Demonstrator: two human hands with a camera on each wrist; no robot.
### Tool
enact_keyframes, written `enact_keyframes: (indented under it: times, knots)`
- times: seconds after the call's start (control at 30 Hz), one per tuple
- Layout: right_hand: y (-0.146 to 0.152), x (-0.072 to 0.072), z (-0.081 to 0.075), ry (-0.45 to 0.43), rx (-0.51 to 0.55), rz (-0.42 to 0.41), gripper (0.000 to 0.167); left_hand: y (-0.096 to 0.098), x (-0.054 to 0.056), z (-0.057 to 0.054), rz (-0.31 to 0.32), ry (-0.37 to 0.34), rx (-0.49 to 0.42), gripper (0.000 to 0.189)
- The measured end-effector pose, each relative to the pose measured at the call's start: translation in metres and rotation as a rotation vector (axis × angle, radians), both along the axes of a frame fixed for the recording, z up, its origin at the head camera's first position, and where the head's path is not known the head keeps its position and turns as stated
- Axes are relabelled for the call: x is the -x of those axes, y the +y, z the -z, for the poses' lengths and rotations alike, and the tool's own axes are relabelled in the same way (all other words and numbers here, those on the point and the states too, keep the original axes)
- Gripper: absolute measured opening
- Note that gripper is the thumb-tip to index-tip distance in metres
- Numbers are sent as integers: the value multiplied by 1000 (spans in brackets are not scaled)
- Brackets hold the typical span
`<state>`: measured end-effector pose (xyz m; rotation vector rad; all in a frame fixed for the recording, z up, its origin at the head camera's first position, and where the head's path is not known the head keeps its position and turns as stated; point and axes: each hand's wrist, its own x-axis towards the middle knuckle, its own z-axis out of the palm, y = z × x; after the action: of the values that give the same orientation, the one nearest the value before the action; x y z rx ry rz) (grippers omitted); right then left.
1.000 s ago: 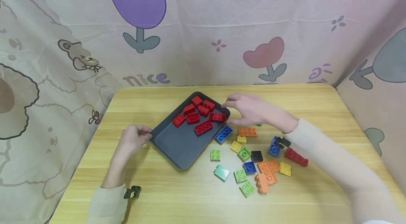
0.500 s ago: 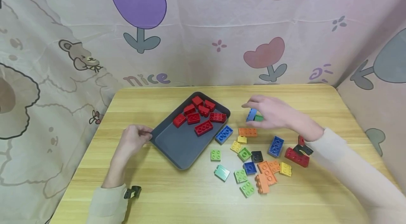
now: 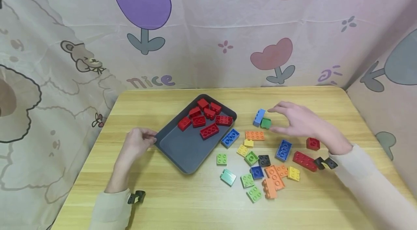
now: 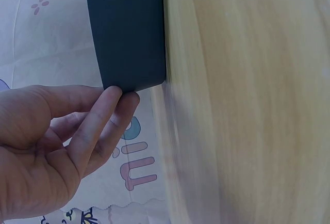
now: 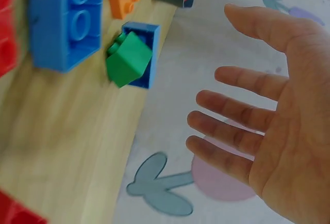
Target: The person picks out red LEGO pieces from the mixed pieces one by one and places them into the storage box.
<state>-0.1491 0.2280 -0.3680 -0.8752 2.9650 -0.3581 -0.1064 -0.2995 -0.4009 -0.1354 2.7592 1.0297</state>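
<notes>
My left hand [image 3: 137, 145] pinches the left corner of a dark grey tray [image 3: 176, 150]. The left wrist view shows thumb and fingertips at the tray's edge [image 4: 129, 33]. Several red bricks [image 3: 209, 131] lie toward the tray's far end. Over the table's right side hangs my right hand [image 3: 299, 119], fingers spread and holding nothing. Nearest to its fingertips are a light blue brick [image 3: 259, 117] and a green brick [image 3: 265, 123], side by side. Beneath the right wrist lie a small red brick [image 3: 313, 143] and a long dark red brick [image 3: 304, 161].
Loose bricks spread right of the tray: an orange brick [image 3: 255, 135], a blue brick [image 3: 283, 150], a black brick [image 3: 264, 160], a yellow brick [image 3: 293, 174], a teal brick [image 3: 228, 177] and several more. A printed cloth [image 3: 202, 41] stands behind the wooden table [image 3: 156, 201].
My right hand has moved right, from the tray's right corner past the light blue and green bricks, uncovering them and the small red brick. The left hand and tray have stayed in place.
</notes>
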Motion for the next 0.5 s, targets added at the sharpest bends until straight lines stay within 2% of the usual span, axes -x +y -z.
enact_keyframes:
  times: [0.5]
  knots:
    - [51, -24, 24, -84, 31, 141, 65, 0, 0, 0, -3, 2, 4, 21]
